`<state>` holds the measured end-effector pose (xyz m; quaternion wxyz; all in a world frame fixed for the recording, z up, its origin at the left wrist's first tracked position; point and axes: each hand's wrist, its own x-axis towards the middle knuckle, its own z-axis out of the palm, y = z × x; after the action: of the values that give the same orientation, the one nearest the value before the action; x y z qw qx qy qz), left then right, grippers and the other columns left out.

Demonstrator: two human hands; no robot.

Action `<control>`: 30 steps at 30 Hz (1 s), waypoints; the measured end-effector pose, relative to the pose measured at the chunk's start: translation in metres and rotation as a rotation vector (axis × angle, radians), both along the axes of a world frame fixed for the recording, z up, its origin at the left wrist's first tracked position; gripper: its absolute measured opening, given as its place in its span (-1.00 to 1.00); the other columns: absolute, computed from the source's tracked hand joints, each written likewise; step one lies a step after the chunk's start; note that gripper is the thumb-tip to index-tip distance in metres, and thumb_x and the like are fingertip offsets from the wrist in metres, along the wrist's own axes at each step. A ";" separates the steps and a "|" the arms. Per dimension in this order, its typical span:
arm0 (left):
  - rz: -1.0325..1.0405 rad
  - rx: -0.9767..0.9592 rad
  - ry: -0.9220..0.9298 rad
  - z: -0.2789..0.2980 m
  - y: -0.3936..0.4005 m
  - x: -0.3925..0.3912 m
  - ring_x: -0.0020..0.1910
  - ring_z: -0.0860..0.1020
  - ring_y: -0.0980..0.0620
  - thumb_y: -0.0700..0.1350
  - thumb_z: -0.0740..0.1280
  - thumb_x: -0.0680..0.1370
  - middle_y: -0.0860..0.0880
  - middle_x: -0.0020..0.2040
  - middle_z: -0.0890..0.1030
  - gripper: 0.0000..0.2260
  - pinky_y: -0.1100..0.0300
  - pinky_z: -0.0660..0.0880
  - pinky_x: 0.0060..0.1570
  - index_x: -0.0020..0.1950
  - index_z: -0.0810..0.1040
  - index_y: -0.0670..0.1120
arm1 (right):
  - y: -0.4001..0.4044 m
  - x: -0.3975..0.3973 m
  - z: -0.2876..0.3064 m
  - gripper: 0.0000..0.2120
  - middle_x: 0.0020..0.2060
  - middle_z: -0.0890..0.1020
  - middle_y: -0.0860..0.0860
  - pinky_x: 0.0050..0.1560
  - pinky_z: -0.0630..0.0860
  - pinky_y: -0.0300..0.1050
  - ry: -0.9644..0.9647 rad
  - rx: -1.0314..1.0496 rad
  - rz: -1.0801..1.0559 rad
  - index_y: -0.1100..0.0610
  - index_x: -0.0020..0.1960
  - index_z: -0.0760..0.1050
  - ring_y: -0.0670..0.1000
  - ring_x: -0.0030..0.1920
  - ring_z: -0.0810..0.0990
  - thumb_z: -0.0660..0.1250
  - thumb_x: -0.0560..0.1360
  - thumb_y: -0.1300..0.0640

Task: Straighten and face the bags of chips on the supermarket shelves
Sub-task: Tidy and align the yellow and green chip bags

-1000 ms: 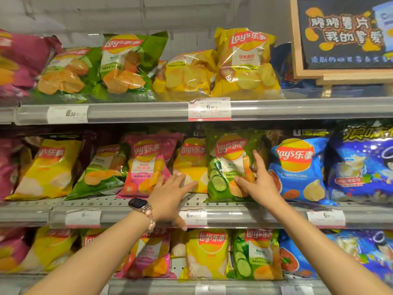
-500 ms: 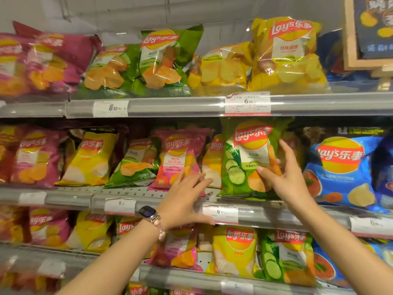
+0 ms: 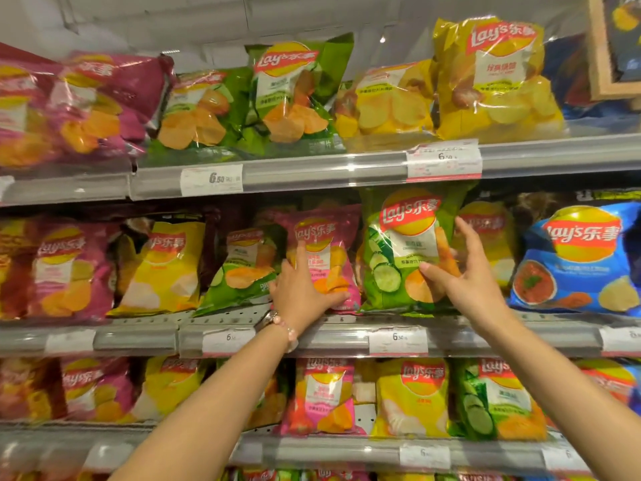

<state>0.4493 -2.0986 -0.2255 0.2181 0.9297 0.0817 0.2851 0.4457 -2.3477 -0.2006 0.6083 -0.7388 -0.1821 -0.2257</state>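
On the middle shelf a pink chip bag stands upright between a leaning green bag and a green cucumber bag. My left hand lies flat on the pink bag's lower front, fingers spread and thumb along its bottom. My right hand holds the cucumber bag's right edge, thumb on the front and fingers up along the side. The cucumber bag stands upright, facing out. Behind my right hand sits a partly hidden yellow bag.
A blue bag stands to the right; yellow and pink bags lean to the left. The top shelf carries slumped pink, green and yellow bags. The lower shelf has several more. A framed sign hangs top right.
My left hand rose from the shelf rail onto the pink bag. My right hand stayed on the cucumber bag. The view shifted left.
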 end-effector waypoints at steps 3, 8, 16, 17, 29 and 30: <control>-0.009 -0.029 -0.062 0.001 0.003 0.004 0.19 0.44 -0.14 0.35 0.51 0.18 -0.13 0.23 0.42 0.12 -0.08 0.43 0.17 0.54 -0.07 0.07 | 0.002 0.000 0.000 -0.19 0.11 0.41 -0.13 0.29 0.44 0.10 -0.008 0.006 -0.019 -0.11 0.51 0.07 -0.07 0.21 0.42 0.45 0.43 0.20; -0.103 -0.124 -0.220 0.003 -0.001 0.000 0.20 0.38 -0.10 0.24 0.55 0.23 -0.11 0.20 0.39 0.08 -0.02 0.42 0.17 0.54 -0.05 0.10 | -0.001 0.000 0.001 -0.20 0.04 0.40 -0.28 0.22 0.47 -0.05 -0.013 0.016 -0.013 -0.08 0.52 0.08 -0.23 0.08 0.46 0.43 0.44 0.24; -0.138 -0.085 -0.377 0.028 0.005 -0.032 0.25 0.33 -0.09 0.20 0.54 0.25 -0.09 0.24 0.36 0.02 0.12 0.29 0.14 0.53 -0.02 0.14 | -0.024 0.004 0.012 -0.22 0.32 0.42 0.02 0.30 0.43 0.18 -0.057 0.007 0.010 -0.08 0.50 0.10 0.04 0.30 0.44 0.43 0.44 0.23; -0.129 -0.057 -0.383 0.031 0.012 -0.038 0.25 0.33 -0.09 0.21 0.54 0.25 -0.09 0.24 0.36 0.02 0.09 0.32 0.16 0.53 -0.03 0.17 | -0.026 0.005 0.013 -0.22 0.33 0.42 0.00 0.30 0.43 0.18 -0.062 -0.015 0.009 -0.09 0.50 0.10 0.03 0.31 0.43 0.44 0.44 0.22; 0.058 -0.055 -0.388 0.019 0.076 -0.090 0.33 0.35 -0.12 0.16 0.59 0.22 -0.11 0.35 0.38 0.03 -0.05 0.36 0.25 0.53 0.05 0.14 | 0.051 0.025 0.008 -0.17 0.27 0.51 0.05 0.19 0.50 0.10 -0.019 -0.195 0.063 -0.08 0.49 0.11 0.06 0.25 0.50 0.51 0.36 0.01; 0.059 -0.062 -0.401 0.018 0.079 -0.092 0.33 0.34 -0.12 0.14 0.59 0.22 -0.11 0.35 0.37 0.03 -0.03 0.34 0.25 0.53 0.05 0.14 | 0.063 0.027 0.008 -0.17 0.25 0.51 0.03 0.16 0.51 0.05 -0.031 -0.205 0.056 -0.07 0.49 0.10 0.07 0.23 0.51 0.50 0.37 0.01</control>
<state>0.3571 -2.0193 -0.2080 0.2498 0.8445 0.0728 0.4680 0.4722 -2.2846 -0.1929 0.5327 -0.7881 -0.2345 -0.2002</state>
